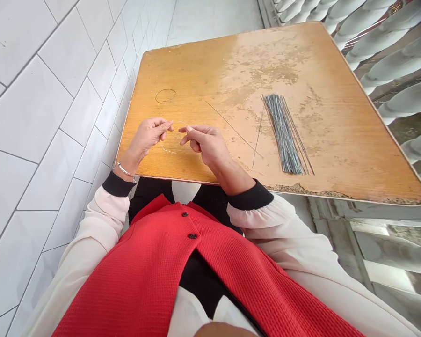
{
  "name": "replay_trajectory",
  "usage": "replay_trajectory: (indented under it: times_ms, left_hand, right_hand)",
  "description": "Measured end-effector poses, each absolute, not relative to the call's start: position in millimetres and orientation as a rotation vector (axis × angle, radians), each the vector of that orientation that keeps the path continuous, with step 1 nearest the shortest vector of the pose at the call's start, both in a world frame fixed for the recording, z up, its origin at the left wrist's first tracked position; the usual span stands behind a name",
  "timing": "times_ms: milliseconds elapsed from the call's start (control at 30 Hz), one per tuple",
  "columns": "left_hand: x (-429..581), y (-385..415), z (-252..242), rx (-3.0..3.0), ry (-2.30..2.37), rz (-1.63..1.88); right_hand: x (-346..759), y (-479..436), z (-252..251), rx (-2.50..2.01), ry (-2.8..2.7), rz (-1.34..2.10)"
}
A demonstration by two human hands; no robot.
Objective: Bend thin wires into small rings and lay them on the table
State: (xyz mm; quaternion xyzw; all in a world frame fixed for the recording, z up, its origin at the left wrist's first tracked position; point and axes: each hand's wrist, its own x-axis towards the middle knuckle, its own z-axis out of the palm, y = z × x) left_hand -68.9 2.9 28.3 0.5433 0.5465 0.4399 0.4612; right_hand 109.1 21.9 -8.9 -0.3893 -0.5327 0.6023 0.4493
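Note:
My left hand [149, 135] and my right hand [203, 145] hover close together over the near edge of a worn wooden tabletop [196, 70]. Both pinch a thin pale wire [168, 149], whose ends curve out from between my fingers. Above my left hand lies a small wire ring [165, 96]. To the right of my right hand, two loose straight wires [233, 128] lie apart from a bundle of long grey wires [284, 135], which rests flat on the table.
White tiled wall [56, 117] runs along the table's left side. A balustrade of pale rounded balusters [389, 61] stands beyond the right edge. The tabletop's veneer is peeling at its near right edge. My red waistcoat and cream sleeves fill the lower view.

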Motion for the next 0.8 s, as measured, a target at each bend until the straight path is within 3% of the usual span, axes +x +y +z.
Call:
replay_trajectory:
  times_ms: [800]
  left_hand:
    - [-69,-7,18,1.177,1.209,1.076]
  right_hand:
    - [108,26,-10,-0.978,-1.221,1.375]
